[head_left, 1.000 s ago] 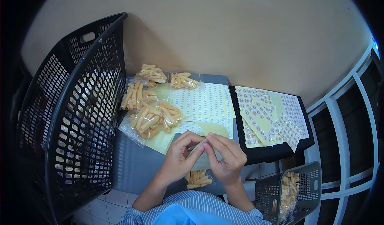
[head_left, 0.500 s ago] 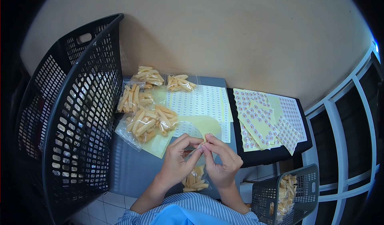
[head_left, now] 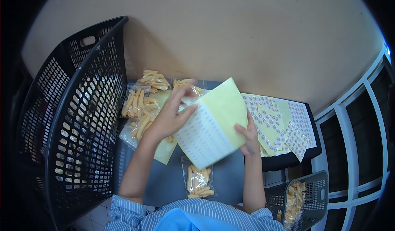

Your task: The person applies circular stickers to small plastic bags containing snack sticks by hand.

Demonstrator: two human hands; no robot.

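A yellow-backed sheet of small white labels (head_left: 205, 128) is raised at a slant over the grey table. Its right edge is gripped in my right hand (head_left: 249, 137), the thumb lying on the front. My left hand (head_left: 177, 109) is at the sheet's upper left edge, fingers apart and blurred, with the thumb overlapping the sheet's corner in this view. Below the sheet, close to my body, a clear bag of pale snack sticks (head_left: 198, 181) lies on the table (head_left: 164, 185).
More bagged snack sticks (head_left: 139, 101) are heaped at the back left, beside a tall black perforated basket (head_left: 88, 107). Sheets of round stickers (head_left: 267, 124) cover a black surface on the right. A smaller basket (head_left: 317, 194) with bagged snacks stands low at the right.
My hands were pinched together over the bag; now they are apart. The label sheet has been lifted from the table into my right hand, and my left hand has moved up and left.
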